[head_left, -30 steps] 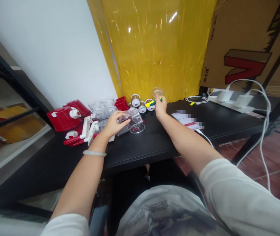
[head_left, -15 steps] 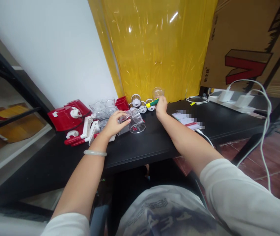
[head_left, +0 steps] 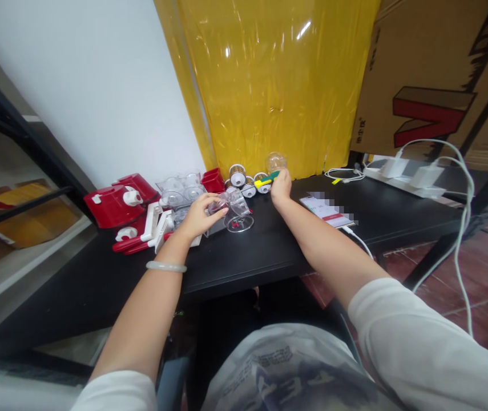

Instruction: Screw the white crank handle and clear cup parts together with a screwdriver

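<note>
My left hand (head_left: 198, 214) rests on a clear plastic cup-like part (head_left: 236, 211) lying on the black table (head_left: 235, 257), fingers curled around its near side. A pale bangle sits on that wrist. My right hand (head_left: 281, 187) is closed around a green and yellow screwdriver (head_left: 267, 180) near the back of the table. A small clear dome (head_left: 275, 161) stands just behind that hand. Round clear and white pieces (head_left: 237, 174) lie to the left of the screwdriver's tip.
Red and white plastic parts (head_left: 117, 204) and clear tubs (head_left: 178, 189) crowd the table's left. A phone (head_left: 326, 209) with a white cable lies right of my hand. A power strip (head_left: 402, 174) with chargers sits far right. Yellow plastic sheet and cardboard box stand behind.
My right hand has slid slightly nearer with the screwdriver, which now points more to the left. My left hand has stayed on the clear part.
</note>
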`<state>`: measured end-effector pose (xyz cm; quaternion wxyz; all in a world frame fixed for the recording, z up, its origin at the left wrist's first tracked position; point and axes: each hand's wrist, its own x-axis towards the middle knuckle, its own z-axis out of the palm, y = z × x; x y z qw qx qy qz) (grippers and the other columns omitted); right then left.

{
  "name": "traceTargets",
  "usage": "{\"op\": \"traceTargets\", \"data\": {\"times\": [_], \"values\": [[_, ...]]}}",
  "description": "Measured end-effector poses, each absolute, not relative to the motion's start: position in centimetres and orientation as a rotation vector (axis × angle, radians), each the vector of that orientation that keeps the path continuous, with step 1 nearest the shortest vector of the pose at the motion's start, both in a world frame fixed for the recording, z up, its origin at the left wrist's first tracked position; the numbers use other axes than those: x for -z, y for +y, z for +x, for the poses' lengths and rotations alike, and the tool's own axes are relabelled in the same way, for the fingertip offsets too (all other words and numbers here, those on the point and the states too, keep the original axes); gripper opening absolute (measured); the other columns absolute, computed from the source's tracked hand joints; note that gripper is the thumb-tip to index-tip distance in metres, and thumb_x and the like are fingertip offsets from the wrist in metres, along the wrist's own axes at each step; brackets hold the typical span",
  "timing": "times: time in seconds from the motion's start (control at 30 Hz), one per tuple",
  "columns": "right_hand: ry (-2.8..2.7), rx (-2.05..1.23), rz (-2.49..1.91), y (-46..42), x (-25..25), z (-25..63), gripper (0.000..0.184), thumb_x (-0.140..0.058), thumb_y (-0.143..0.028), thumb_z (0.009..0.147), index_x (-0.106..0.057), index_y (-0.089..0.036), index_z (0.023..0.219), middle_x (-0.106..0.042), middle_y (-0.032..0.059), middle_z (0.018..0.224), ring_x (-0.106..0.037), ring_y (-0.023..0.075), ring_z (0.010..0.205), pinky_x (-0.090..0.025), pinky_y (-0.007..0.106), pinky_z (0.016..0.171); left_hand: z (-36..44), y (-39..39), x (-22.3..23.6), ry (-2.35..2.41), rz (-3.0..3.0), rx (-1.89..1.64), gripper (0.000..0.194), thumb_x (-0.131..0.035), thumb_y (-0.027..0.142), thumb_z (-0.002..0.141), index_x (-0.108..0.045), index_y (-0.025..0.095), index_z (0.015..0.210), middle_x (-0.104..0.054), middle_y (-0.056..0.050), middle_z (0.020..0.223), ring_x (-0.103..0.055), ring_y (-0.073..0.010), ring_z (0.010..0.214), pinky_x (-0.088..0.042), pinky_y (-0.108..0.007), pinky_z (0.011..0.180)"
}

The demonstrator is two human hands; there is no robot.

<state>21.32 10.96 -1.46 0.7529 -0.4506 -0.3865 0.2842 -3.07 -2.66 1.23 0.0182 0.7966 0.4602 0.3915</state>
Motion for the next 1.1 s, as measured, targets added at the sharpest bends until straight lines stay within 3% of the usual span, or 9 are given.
{"op": "traceTargets", "data": {"times": [0.17,0.37,0.6,0.87,1.1], "values": [[-0.861,-0.670,-0.914,11.8,1.8,21.3,0.031,-0.035,-0.039,0.092,-0.059,-0.023,0.082,-0.060,0.0004,0.083,-0.060,0.0180,0.082,-0.048,0.033,0.078,-3.1,-2.6,-1.2,1.425,2.482,-1.211,0.039,-0.068,0.056,0.083,-0.071,0.021,0.099,-0.067,-0.011,0.120,-0.064,-0.0287,0.114,-0.051,-0.049,0.102],[-0.891,-0.632,-0.948,11.3,1.4,21.3,0.023,-0.045,-0.042,0.089,-0.055,-0.023,0.081,-0.059,-0.0007,0.081,-0.059,0.0167,0.082,-0.048,0.030,0.078,-3.2,-2.5,-1.2,1.419,2.499,-1.221,0.039,-0.068,0.056,0.083,-0.070,0.020,0.099,-0.067,-0.012,0.118,-0.064,-0.0291,0.115,-0.051,-0.049,0.103],[-0.913,-0.617,-0.960,10.7,1.2,21.3,0.036,-0.050,-0.058,0.089,-0.054,-0.023,0.080,-0.060,-0.0003,0.081,-0.060,0.0173,0.084,-0.048,0.032,0.082,-3.2,-2.5,-1.2,1.429,2.494,-1.210,0.043,-0.067,0.062,0.082,-0.071,0.021,0.098,-0.067,-0.011,0.118,-0.063,-0.0289,0.115,-0.050,-0.049,0.104],[-0.891,-0.696,-0.881,11.3,1.5,21.0,0.036,-0.035,-0.047,0.093,-0.060,-0.022,0.086,-0.057,0.0013,0.081,-0.061,0.0179,0.077,-0.049,0.032,0.072,-3.1,-2.4,-1.2,1.412,2.504,-1.225,0.039,-0.069,0.057,0.083,-0.072,0.021,0.098,-0.067,-0.011,0.119,-0.064,-0.0291,0.116,-0.048,-0.051,0.107],[-0.891,-0.676,-0.868,10.7,0.9,20.8,0.029,-0.047,-0.050,0.089,-0.057,-0.023,0.086,-0.057,-0.0016,0.079,-0.059,0.0155,0.076,-0.049,0.029,0.074,-3.4,-2.3,-1.0,1.432,2.503,-1.224,0.043,-0.067,0.059,0.083,-0.073,0.021,0.100,-0.066,-0.011,0.120,-0.064,-0.0290,0.116,-0.047,-0.051,0.109]]}}
